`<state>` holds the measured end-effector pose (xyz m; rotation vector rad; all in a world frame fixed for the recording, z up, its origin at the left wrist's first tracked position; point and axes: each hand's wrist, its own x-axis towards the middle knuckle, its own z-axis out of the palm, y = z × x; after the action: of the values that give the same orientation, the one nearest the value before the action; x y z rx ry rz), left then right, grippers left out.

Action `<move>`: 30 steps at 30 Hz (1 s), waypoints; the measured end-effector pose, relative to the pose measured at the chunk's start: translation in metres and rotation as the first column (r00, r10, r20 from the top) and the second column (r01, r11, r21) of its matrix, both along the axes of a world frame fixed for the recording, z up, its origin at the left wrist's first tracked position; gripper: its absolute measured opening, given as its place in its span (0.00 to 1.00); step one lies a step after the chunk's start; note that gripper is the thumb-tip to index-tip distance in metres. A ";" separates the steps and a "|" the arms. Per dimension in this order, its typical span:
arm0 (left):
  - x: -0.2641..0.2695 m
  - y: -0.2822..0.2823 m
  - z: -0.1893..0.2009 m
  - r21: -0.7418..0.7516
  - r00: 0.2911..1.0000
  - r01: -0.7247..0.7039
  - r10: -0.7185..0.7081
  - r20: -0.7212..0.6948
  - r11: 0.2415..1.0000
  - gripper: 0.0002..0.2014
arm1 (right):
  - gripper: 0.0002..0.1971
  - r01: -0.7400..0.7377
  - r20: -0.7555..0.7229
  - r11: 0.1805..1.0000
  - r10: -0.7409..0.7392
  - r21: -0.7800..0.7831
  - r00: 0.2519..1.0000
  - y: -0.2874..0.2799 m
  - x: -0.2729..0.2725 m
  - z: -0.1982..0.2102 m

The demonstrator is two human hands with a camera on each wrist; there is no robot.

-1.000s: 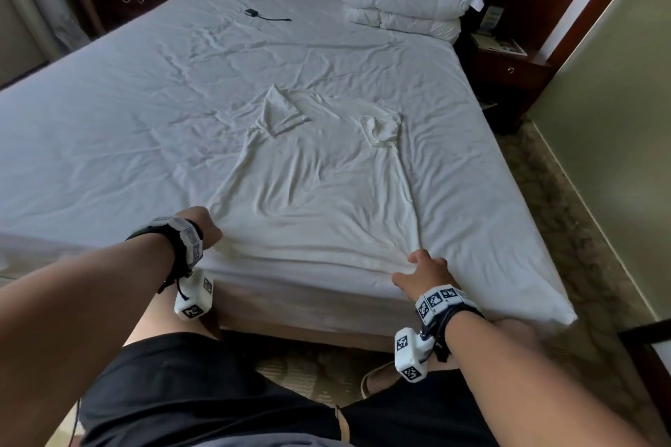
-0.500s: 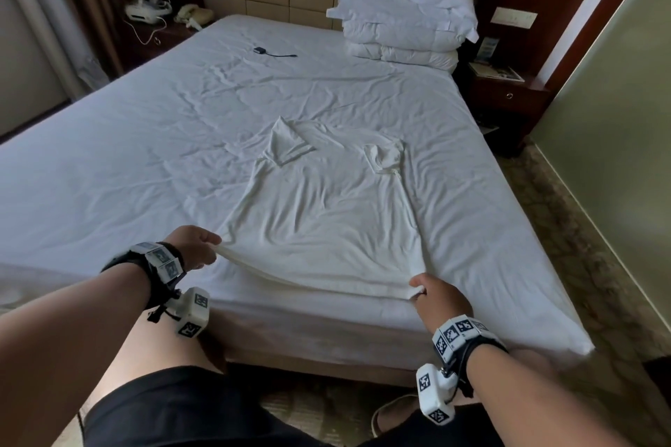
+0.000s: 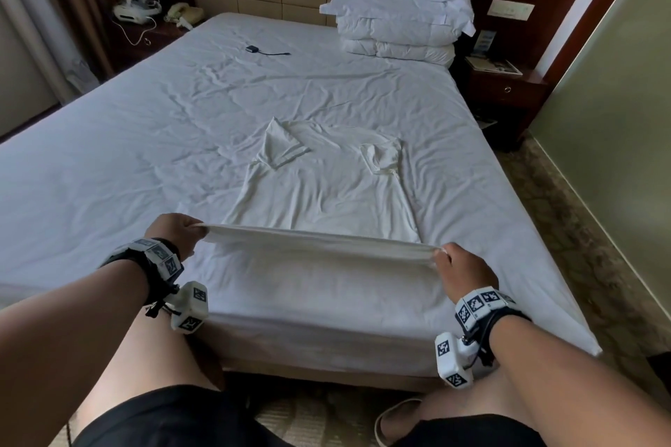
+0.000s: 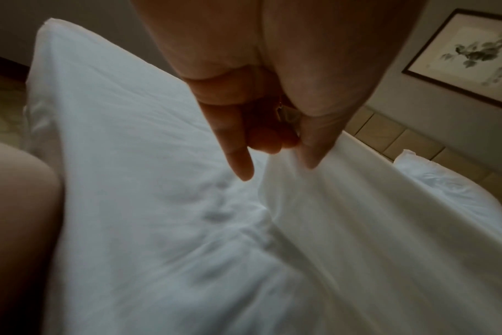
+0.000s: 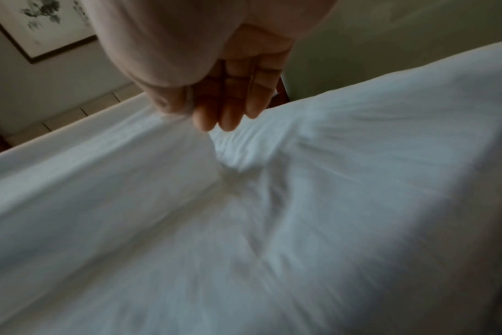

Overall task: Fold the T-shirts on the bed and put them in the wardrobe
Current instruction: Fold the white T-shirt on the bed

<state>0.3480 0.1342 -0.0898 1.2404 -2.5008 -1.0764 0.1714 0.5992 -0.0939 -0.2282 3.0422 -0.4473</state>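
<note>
Higher now — T-shirt (image 3: 326,200) hem in both hands; fingertips hidden

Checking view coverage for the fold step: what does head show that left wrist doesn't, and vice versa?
Head only: the whole T-shirt with both sleeves folded in, the right hand pinching the other hem corner, the stacked pillows, a black cable on the sheet, both nightstands.
Left wrist only: the grip up close, thumb pinching the hem, one finger pointing free; a framed picture on the wall.
Both: the left hand holding the lifted hem above the bed sheet.
</note>
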 end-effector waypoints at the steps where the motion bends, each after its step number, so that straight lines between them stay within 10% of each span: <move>1: -0.004 0.000 0.000 0.038 0.999 -0.017 0.019 -0.033 0.999 0.06 | 0.16 0.005 -0.002 1.000 -0.005 -0.005 1.000 -0.003 -0.005 0.003; 8: -0.027 -0.003 0.013 0.293 0.952 -0.033 0.119 -0.282 0.956 0.09 | 0.18 0.021 -0.035 1.000 -0.020 0.022 0.999 -0.019 -0.043 0.022; 30: -0.198 -0.073 0.030 0.202 0.907 -0.028 0.109 -0.406 0.979 0.16 | 0.16 0.060 -0.018 0.993 -0.063 -0.105 0.998 -0.079 -0.207 0.053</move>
<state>0.1504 0.0608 -0.0598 1.0004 -2.0578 -1.4194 -0.0358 0.5200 -0.0408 -0.1450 3.0567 -0.6133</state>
